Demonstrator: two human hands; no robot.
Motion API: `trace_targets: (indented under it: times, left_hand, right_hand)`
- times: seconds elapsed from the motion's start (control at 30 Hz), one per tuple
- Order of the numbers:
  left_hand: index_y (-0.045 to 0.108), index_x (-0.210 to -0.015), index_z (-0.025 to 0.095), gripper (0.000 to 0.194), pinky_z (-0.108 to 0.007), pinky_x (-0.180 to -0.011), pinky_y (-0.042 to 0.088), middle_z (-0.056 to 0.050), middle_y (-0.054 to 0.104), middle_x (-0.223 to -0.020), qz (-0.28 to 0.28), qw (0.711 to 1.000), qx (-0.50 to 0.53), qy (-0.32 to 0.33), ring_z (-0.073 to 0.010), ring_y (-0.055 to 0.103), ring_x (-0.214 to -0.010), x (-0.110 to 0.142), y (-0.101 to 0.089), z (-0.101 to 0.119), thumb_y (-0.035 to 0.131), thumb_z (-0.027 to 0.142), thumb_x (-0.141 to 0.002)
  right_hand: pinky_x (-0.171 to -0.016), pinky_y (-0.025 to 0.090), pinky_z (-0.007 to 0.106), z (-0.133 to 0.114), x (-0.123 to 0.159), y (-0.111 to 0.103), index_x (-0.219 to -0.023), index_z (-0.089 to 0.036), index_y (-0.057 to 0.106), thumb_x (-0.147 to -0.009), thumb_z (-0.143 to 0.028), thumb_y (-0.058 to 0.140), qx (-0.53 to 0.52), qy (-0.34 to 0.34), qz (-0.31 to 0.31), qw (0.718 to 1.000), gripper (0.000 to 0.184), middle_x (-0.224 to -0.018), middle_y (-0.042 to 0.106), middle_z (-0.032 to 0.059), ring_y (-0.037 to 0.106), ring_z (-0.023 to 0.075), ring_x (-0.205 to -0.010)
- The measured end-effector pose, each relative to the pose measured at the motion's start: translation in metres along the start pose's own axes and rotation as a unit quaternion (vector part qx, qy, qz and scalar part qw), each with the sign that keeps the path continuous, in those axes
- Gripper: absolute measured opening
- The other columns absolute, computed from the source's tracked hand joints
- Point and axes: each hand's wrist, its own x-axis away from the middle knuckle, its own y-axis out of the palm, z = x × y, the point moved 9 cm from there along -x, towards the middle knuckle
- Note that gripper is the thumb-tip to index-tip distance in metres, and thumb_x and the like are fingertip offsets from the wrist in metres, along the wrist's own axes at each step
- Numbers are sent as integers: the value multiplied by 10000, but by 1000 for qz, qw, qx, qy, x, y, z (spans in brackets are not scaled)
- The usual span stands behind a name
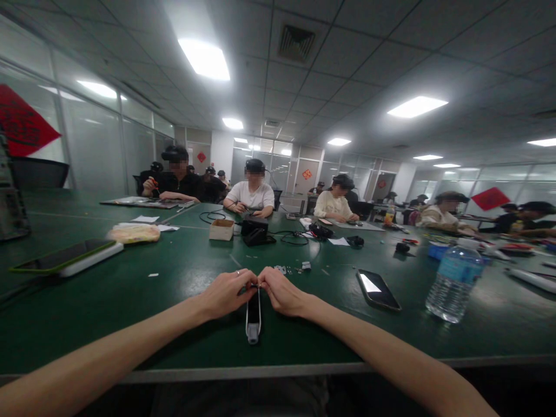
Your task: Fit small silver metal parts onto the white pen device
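Fingers of the left hand [232, 292] and right hand [282, 289] pinch the far end of a slim white-and-black device [253, 318] on the green table [174, 341], where uneven pressure could make it skid or scatter the small parts [293, 270] just beyond.

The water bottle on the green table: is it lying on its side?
No, the water bottle stands upright on the green table, right of the phone.

Two bare forearms, reaching inward; left hand [228, 294], ringed, and right hand [281, 291], fingers bent, meeting at fingertips.
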Motion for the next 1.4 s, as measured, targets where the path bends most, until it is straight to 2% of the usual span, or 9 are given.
trace_targets:
  times: [0.33,1.07,1.4]
  left_hand:
    - [539,-959,207,92,-224,-602,416,17,615,-823,3,1000,0,-18,-122,587,-670,0,0,-6,503,238,-880]
    - [541,-936,194,63,-219,-606,404,14,613,-814,-4,1000,6,-28,-120,583,-674,0,-1,-6,516,223,-886]
    - [544,-931,200,61,-220,-612,409,14,610,-810,1,1000,13,-19,-121,586,-684,0,-1,-5,511,221,-885]
  right_hand:
    - [-746,387,316,3,1,0,-913,-173,497,-948,-194,369,-3,17,9,1000,134,-853,531,54,478,175,-788]
    - [-757,386,308,3,1,-2,-922,-168,528,-913,-198,487,10,18,6,1000,51,-862,574,51,503,169,-797]
    - [-754,386,309,3,1,-1,-916,-176,517,-916,-201,478,12,21,1,1000,46,-860,570,52,500,173,-793]
